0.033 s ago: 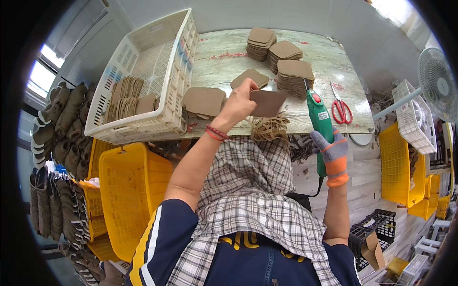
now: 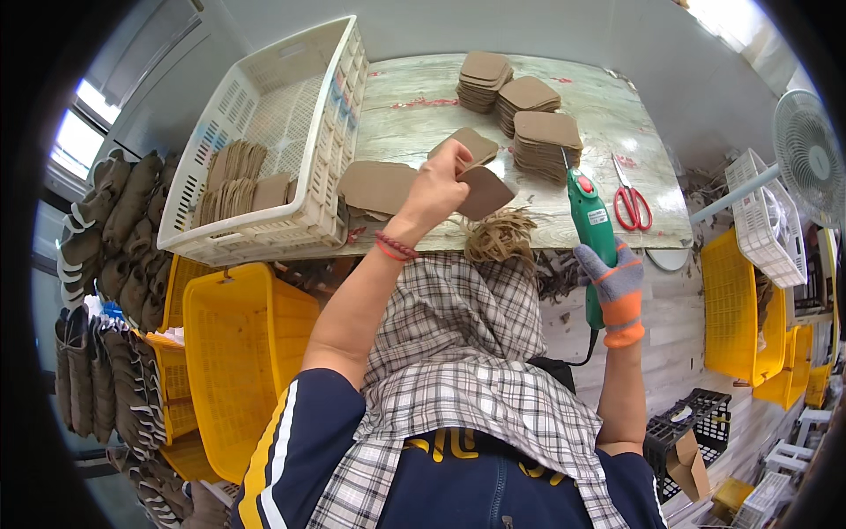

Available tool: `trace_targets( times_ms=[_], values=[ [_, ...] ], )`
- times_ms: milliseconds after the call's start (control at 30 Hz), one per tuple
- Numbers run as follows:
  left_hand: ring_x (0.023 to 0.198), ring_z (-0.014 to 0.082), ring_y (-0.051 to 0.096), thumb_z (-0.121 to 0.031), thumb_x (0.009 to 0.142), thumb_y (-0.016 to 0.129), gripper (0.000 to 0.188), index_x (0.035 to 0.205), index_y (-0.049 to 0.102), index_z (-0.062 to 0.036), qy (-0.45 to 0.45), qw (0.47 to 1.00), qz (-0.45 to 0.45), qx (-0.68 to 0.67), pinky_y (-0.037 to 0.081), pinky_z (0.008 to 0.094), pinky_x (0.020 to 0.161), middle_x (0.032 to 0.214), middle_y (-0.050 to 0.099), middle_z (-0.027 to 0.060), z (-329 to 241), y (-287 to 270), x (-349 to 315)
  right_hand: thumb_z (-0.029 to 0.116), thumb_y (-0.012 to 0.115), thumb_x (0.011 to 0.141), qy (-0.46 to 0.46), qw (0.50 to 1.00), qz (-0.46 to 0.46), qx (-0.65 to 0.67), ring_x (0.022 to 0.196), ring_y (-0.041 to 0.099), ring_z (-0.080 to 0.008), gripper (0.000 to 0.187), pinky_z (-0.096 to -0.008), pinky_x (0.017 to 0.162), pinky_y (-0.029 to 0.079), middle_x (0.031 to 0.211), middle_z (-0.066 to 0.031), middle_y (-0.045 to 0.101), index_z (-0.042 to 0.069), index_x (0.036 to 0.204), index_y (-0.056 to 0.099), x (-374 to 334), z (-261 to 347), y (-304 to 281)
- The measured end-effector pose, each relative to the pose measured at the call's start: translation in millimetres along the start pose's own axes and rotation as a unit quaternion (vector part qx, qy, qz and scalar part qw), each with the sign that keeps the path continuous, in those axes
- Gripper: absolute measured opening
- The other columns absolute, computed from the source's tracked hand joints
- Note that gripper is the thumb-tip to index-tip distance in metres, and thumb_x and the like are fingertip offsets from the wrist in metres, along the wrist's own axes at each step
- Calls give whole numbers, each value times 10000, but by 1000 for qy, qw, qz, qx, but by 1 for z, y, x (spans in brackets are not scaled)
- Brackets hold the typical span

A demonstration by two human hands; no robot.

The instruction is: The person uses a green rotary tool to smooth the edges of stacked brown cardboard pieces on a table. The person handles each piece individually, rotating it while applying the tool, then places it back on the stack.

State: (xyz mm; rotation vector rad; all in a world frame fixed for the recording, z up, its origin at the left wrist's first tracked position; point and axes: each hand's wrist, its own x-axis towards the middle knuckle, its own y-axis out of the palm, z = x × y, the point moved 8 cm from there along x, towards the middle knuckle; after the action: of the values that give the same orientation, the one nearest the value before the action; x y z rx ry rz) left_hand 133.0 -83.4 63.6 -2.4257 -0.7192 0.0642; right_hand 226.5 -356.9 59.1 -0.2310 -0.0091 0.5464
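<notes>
My left hand [image 2: 438,189], bare with a red bracelet, pinches one brown flat piece with rounded corners [image 2: 487,194] by its edge above the table. My right hand [image 2: 610,269], in a grey and orange glove, wraps round a green handheld electric tool [image 2: 590,212] with a thin dark blade pointing up and away. Behind my left fingers lies another brown piece [image 2: 476,145]. Left of that hand is a low pile of brown pieces [image 2: 374,187]. Taller stacks of such pieces [image 2: 546,145] stand at the back. Thin tan trimmings [image 2: 500,236] hang in a tangle at the table's near edge.
Red-handled scissors [image 2: 631,198] lie right of the tool. A white plastic crate [image 2: 308,150] with brown pieces inside occupies the table's left. Yellow bins [image 2: 233,353] stand below it. A fan [image 2: 806,150] and a black crate [image 2: 705,410] are at the right.
The brown piece in my left hand has turned, its free end now tilting lower, and the fingers have shifted on it. My right hand and the green tool stay almost where they were.
</notes>
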Motion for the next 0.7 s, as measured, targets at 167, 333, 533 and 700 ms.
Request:
trace_targets(
  times_ms=[167, 333, 533, 700],
  values=[
    [720, 121, 617, 47, 733, 678, 245, 945, 561, 6, -8, 924, -89, -373, 525, 242, 651, 838, 654, 66, 17, -21, -18, 224, 771, 755, 5, 998, 52, -31, 550, 517, -60, 387, -225, 503, 429, 710, -17, 620, -8, 1020, 611, -6, -1, 20],
    [756, 96, 601, 43, 782, 661, 147, 904, 608, -21, -56, 875, -61, -477, 509, 228, 714, 843, 643, 35, 35, -8, -33, 299, 798, 724, -25, 988, 113, -104, 577, 539, -58, 480, -224, 543, 459, 711, -39, 629, -3, 1047, 611, -18, 4, 43],
    [785, 89, 588, 122, 754, 575, 415, 1149, 539, 1, -60, 921, 74, -378, 504, 230, 743, 918, 616, 41, 23, -2, -41, 351, 818, 686, -13, 980, 134, -145, 604, 580, -82, 570, -241, 562, 491, 744, -73, 651, -11, 1068, 598, -23, -5, 43],
    [770, 75, 586, 137, 714, 599, 682, 1347, 411, -34, -8, 957, 28, -290, 496, 219, 727, 862, 635, 42, 7, -21, -42, 361, 820, 680, -62, 971, 153, -174, 708, 641, -122, 596, -265, 647, 518, 802, -99, 676, -13, 1084, 591, -26, -6, 44]
  ],
)
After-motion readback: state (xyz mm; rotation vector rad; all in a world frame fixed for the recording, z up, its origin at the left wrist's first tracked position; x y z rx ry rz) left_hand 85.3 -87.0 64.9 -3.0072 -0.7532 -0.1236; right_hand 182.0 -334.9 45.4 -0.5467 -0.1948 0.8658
